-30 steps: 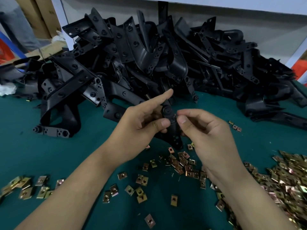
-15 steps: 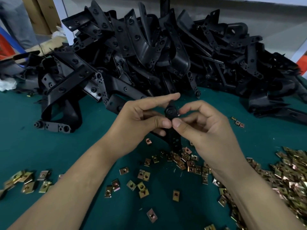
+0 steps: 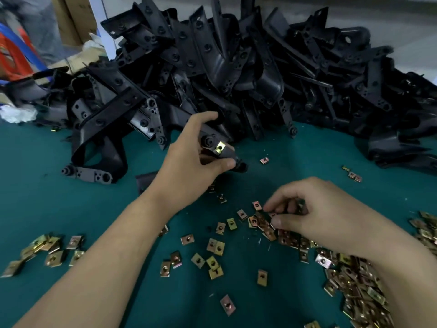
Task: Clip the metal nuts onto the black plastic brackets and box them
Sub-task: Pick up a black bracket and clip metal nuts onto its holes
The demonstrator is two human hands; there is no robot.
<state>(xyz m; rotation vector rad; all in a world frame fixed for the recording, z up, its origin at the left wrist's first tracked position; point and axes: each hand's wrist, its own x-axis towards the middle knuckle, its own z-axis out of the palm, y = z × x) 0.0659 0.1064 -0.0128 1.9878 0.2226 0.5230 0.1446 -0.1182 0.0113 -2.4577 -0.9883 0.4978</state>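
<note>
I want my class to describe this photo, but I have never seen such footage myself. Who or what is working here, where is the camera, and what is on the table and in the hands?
There is no machine here. A person works with two bare hands, and the single camera sits on their head, looking forward and down. The left hand grips a black plastic bracket that already carries one brass-coloured metal nut clipped onto it. The right hand curls its fingers over the loose nuts scattered on the green cloth. It cannot be told whether it has pinched one. Behind the hands lies a big pile of brackets of the same black plastic.
</note>
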